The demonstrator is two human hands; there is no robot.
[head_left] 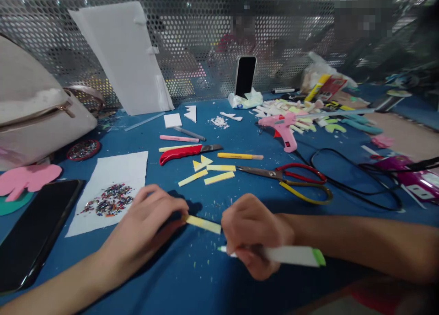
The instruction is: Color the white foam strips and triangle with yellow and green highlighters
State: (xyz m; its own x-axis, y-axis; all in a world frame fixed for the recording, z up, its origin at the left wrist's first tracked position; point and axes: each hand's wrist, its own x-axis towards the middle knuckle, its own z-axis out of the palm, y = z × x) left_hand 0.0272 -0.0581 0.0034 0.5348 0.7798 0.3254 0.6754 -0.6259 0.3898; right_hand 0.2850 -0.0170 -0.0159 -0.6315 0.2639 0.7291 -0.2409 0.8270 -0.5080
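My left hand (151, 226) pinches the left end of a pale yellow strip (204, 224) just above the blue table (192, 287). Closed round a white marker with a green end (295, 255) is my right hand (255, 235), knuckles beside the strip's right end. The marker's green tip points left, below the strip. Beyond the hands lie several more yellow strips (219, 178) and small yellow zigzag pieces (202, 163). Green specks dot the table under the marker tip.
Scissors (264, 172), a red-handled knife (181, 153), a yellow marker (240, 156) and a pink glue gun (283, 130) lie beyond. At left are a black phone (37, 228), paper with glitter bits (126, 168) and a bag (37, 104). A phone (245, 76) stands upright behind.
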